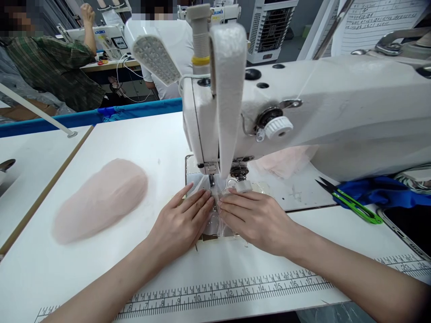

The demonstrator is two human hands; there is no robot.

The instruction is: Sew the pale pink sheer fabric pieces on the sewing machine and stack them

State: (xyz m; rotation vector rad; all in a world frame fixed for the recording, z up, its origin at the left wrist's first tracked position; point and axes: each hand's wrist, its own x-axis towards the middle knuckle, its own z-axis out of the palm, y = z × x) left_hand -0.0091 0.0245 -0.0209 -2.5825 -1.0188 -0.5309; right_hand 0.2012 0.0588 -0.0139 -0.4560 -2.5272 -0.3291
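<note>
Both my hands lie flat on a small piece of sheer, see-through fabric (pixel 215 224) in front of the needle of a white sewing machine (pixel 336 112). My left hand (pixel 183 220) presses the fabric's left side, fingers stretched toward the presser foot (pixel 211 179). Mirroring it on the right is my right hand (pixel 256 217), its fingertips almost touching the left ones. Neither hand holds anything. The needle itself is mostly hidden behind the machine head and a white padded strip (pixel 229 89).
A pale pink mesh pile (pixel 101 199) lies on the white table at left. More pink fabric (pixel 286 161) sits behind the needle. Green-handled thread snips (pixel 353 204) and blue cloth (pixel 380 190) lie at right. A ruler strip (pixel 235 291) runs along the table's front. Two people work at back left.
</note>
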